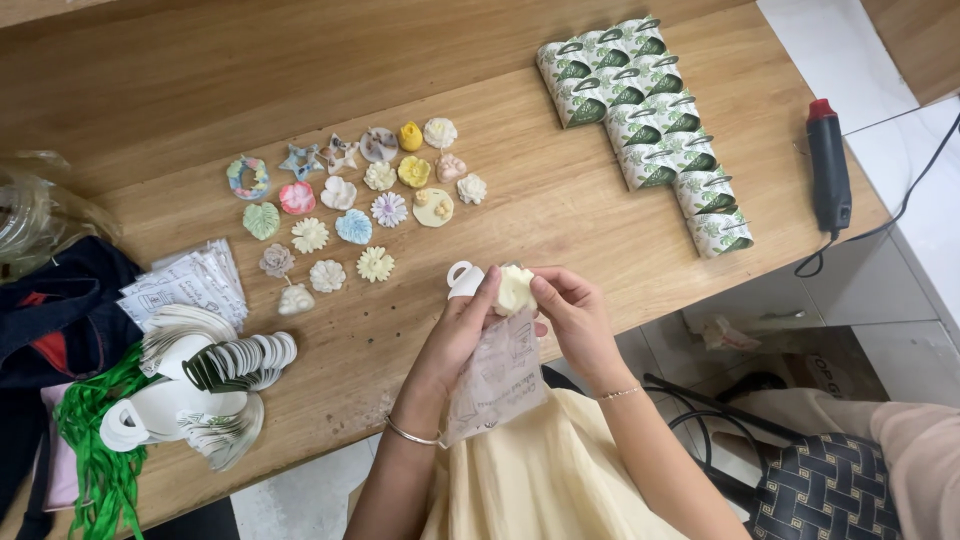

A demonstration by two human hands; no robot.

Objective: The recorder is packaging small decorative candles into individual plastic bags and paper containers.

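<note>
My left hand (462, 325) and my right hand (570, 305) meet over the table's front edge. Together they pinch a small pale yellow moulded piece (515, 288) at the mouth of a clear printed plastic bag (497, 380). The bag hangs down from my left hand toward my lap. A white loop-shaped paper tag (463, 279) sticks out just behind my left fingers; whether it is held or lies on the table I cannot tell.
Several small pastel moulded flowers, leaves and stars (350, 205) lie spread on the wooden table (560, 200). Green leaf-print folded boxes (650, 120) sit far right. A black glue gun (828, 170) rests at the right edge. White tags (215, 365), printed sheets (190, 280) and green ribbon (100, 450) lie left.
</note>
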